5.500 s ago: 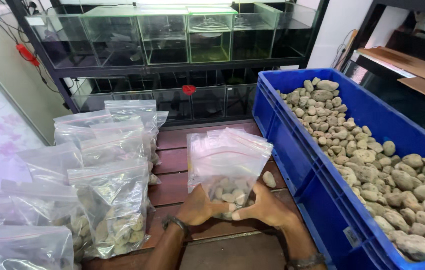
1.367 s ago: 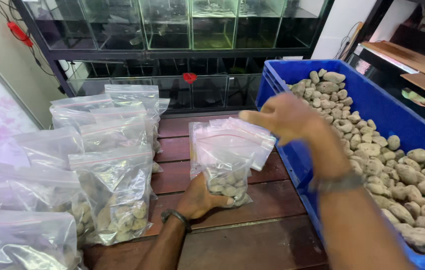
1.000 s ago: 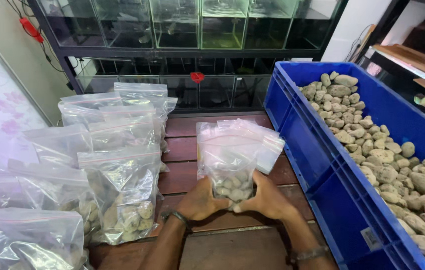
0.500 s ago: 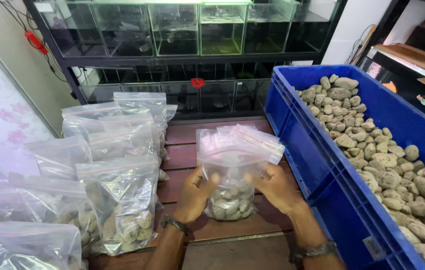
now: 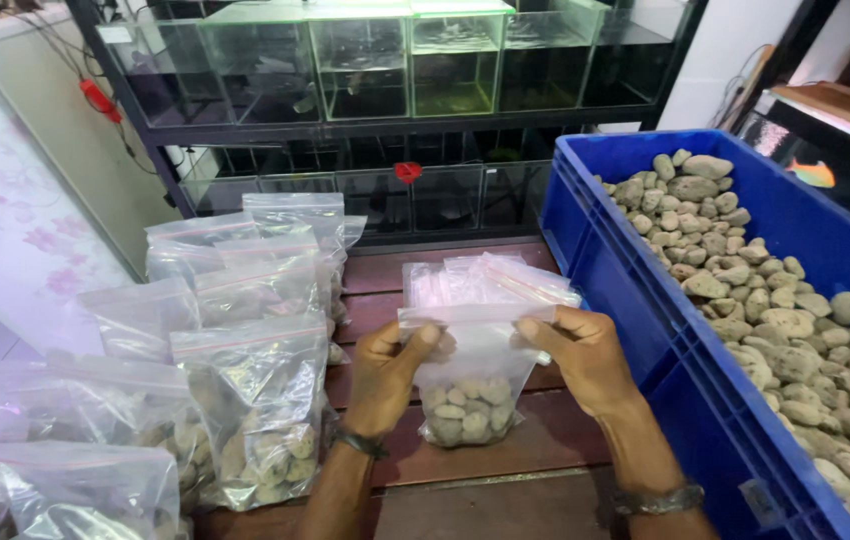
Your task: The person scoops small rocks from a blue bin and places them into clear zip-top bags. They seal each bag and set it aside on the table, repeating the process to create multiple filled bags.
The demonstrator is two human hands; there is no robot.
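The clear zip bag of pebbles (image 5: 467, 385) stands upright on the wooden counter (image 5: 545, 440). The left hand (image 5: 390, 370) pinches its top edge at 9 o'clock and the right hand (image 5: 580, 355) at 3 o'clock, both equally near, fingers closed on the plastic.

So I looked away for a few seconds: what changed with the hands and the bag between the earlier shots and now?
Both hands moved up from the bag's stone-filled bottom to its top edge, which the left hand and right hand now pinch. In between, the right hand reached out over the crate and came back. The filled bags on the left and the crate stayed put.
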